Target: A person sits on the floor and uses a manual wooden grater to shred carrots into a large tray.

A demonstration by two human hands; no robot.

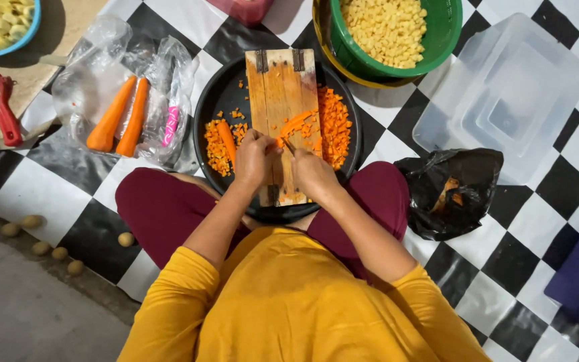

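A person in a yellow top is sitting on a black-and-white checked floor, both hands working over a wooden cutting board (281, 100) that is lying across a round black tray (212, 100). The left hand (254, 157) is curling down onto the board, fingers bunched tight over carrot strips (296, 124) lying just beyond its fingertips. The right hand (313, 173) is closing around a knife (289, 146), whose blade is poking out toward those strips, close beside the left hand. Diced carrot (334, 124) is piling up on the tray beyond the right hand, with a second heap of chopped carrot (216, 149) and one long piece lying just outside the left hand. Further out past the left hand, a clear plastic bag (95, 60) is holding two whole carrots (120, 115) and a pink-handled tool (171, 125); a red peeler (0, 104) is lying beyond it. Off beside the right hand, a crumpled black plastic bag (447, 191) is sitting open, and a clear plastic box (504, 94) is standing beyond it. Ahead of the board, a green bowl (437, 33) nested in a yellow one is holding pale diced pieces
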